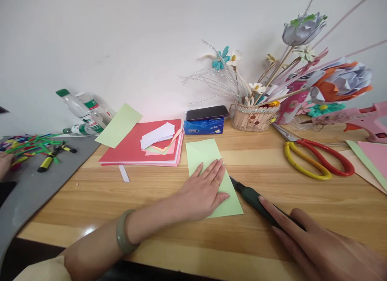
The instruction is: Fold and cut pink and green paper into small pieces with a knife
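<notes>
- Nearest me, the right hand (317,244) lies over the rear of a dark green craft knife (256,200); its fingers are stretched out and pressed close together along the handle, gripping it from above.
- The knife's long axis runs diagonally, from that hand up and left toward the green paper sheet (208,168), its tip touching or just under the sheet's right edge; I cannot tell which.
- The left hand (204,190) lies flat on the sheet's lower half, fingers slightly spread and pointing right, toward the knife. It pins the paper to the wooden table (151,200). This hand is the one on the sheet; the right is only at the tool.
- The sheet's long axis runs away from the person, tilted a little.
- Left of the sheet and farther back sits a stack of red and pink paper (133,146) with white slips on top.
- Right of the sheet lie red-and-yellow scissors (317,162).
- Behind the sheet, a phone (207,112) rests on a blue tissue pack (203,127).
- Right of that, a small stick-built basket (254,117) holds paper flowers and glittery stems.
- At the far left edge, another person's hand (4,164) is near scattered green sticks.
</notes>
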Tool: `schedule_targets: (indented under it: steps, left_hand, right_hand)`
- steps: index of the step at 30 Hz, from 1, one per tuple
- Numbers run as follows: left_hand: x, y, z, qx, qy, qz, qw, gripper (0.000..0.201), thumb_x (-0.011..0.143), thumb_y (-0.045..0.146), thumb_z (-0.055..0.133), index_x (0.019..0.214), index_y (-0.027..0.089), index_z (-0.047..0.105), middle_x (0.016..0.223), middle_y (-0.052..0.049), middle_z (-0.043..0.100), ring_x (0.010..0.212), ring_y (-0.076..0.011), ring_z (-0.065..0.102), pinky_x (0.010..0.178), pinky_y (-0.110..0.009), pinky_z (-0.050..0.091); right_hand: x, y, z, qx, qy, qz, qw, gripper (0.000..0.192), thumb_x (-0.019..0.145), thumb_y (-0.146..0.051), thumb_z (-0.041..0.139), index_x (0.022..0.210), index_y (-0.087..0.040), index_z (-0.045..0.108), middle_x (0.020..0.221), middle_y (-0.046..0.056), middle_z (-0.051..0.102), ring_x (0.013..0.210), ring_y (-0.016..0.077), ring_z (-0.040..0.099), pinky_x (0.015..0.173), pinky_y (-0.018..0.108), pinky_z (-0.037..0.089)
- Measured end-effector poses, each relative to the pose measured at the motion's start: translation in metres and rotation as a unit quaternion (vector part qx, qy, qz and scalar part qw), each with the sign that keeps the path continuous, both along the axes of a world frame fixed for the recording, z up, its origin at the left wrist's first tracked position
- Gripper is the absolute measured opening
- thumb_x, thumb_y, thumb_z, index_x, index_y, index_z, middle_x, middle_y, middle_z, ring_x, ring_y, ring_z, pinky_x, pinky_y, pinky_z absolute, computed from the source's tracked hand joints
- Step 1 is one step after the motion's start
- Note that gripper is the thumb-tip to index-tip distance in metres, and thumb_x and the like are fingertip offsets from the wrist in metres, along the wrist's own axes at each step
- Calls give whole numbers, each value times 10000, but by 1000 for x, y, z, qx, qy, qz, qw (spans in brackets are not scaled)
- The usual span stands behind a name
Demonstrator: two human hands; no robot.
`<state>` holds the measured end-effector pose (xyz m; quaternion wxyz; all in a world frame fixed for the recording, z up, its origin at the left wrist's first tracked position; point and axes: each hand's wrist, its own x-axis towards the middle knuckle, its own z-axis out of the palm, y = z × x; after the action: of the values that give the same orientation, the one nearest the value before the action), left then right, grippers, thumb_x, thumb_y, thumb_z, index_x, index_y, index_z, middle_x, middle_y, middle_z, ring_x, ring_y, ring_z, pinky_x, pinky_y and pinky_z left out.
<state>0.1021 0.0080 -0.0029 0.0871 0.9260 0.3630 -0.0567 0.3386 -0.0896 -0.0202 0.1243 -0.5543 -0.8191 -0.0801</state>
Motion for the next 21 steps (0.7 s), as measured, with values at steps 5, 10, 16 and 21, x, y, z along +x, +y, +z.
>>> schedule_targets:
  steps: [5, 10, 16, 21]
  left_hand:
    - [0, 0, 0, 5, 2, 1, 1000, 642, 962, 480, 118, 1439, 54, 61, 1508, -128, -13, 1390, -203, -29, 1129, -435, 83]
    - [1, 1, -2, 3, -3, 1, 1000, 638, 964, 472, 124, 1438, 49, 63, 1504, -132, -18, 1388, -206, -35, 1130, -446, 97]
    - [-3, 2, 3, -45, -27, 21, 998, 710, 946, 525, 169, 1436, 35, 12, 1499, -152, -57, 1374, -218, -91, 1136, -433, 103]
    - [-2, 12, 17, -49, -74, 84, 992, 608, 965, 470, 144, 1423, 75, 196, 1512, -119, 123, 1391, -188, 73, 1137, -350, 170]
  right_hand:
    - [0, 6, -3, 29, -33, 10, 999, 538, 916, -253, 300, 1439, -300, 188, 794, -22, 606, 355, 83, 537, 292, 215, 430]
    - [-3, 11, -1, 21, -41, 11, 999, 550, 906, -221, 336, 1437, -278, 206, 751, -27, 592, 349, 88, 527, 302, 214, 426]
    - [-4, 14, 3, 29, -46, 18, 998, 566, 909, -209, 326, 1448, -262, 160, 748, -29, 584, 345, 96, 530, 290, 239, 420]
    - [-3, 13, 6, 26, -60, 32, 997, 554, 905, -170, 319, 1439, -232, 188, 762, -21, 581, 354, 102, 542, 308, 260, 439]
